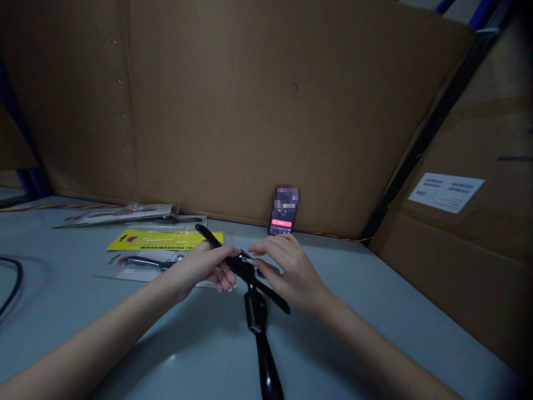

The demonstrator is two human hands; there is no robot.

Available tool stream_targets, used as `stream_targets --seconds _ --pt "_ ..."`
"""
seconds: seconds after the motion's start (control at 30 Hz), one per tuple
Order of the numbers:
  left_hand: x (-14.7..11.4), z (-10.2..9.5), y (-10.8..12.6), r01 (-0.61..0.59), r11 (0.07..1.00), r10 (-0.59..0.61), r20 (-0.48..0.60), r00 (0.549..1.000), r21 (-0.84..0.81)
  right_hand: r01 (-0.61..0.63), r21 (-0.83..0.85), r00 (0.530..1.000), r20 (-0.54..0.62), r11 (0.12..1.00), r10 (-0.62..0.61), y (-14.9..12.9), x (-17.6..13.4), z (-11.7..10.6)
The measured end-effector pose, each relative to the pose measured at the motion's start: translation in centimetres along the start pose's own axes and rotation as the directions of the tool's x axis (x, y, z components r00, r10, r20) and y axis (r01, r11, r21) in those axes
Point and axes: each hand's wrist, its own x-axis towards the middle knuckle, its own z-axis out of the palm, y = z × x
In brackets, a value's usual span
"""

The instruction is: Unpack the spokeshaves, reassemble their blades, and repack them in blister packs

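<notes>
A black spokeshave [272, 297] with two long handles is held slantwise above the table. My left hand [210, 264] is closed around its upper-left handle, thumb on top near the middle. My right hand [291, 269] pinches with thumb and forefinger at the small metal fitting in the middle of the tool; the exact part is hidden by the fingertips. Below, a second black tool [256, 311], of like shape, lies on the table with one handle pointing towards me. Its far end passes out of sight behind the held spokeshave.
Packaged tools on a yellow card [162, 240] and in clear wrapping [141, 264] lie left. More flat packages [125, 214] are behind them. A phone [283, 214] leans against the cardboard wall [250, 111]. A black cable [19, 278] curves at far left; a carton [458, 250] stands right.
</notes>
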Motion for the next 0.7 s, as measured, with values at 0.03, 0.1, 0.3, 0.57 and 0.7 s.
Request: stream_targets --seconds 0.03,0.1,0.3,0.57,0.7 --pt "0.0 0.1 -0.1 -0.004 1.000 0.004 -0.006 1.000 0.000 -0.006 -0.004 1.000 -0.001 1.000 0.006 0.1 0.0 0.1" --pt "0.0 0.2 -0.3 -0.022 1.000 0.022 -0.013 1.000 0.002 -0.020 -0.004 1.000 0.009 1.000 0.020 0.0 0.0 0.2" --pt "-0.3 0.6 -0.4 -0.024 0.999 0.024 0.010 1.000 0.044 -0.013 0.067 1.000 0.021 0.998 0.012 -0.9 0.0 0.1" --pt "-0.2 0.2 -0.3 -0.047 0.999 0.047 -0.001 0.999 0.013 0.008 0.057 1.000 -0.029 0.998 -0.006 -0.9 -0.2 -0.4" --pt "-0.1 0.2 -0.3 -0.051 0.999 0.051 -0.008 0.999 0.001 0.003 0.001 0.999 -0.054 1.000 -0.003 -0.4 -0.2 -0.4"
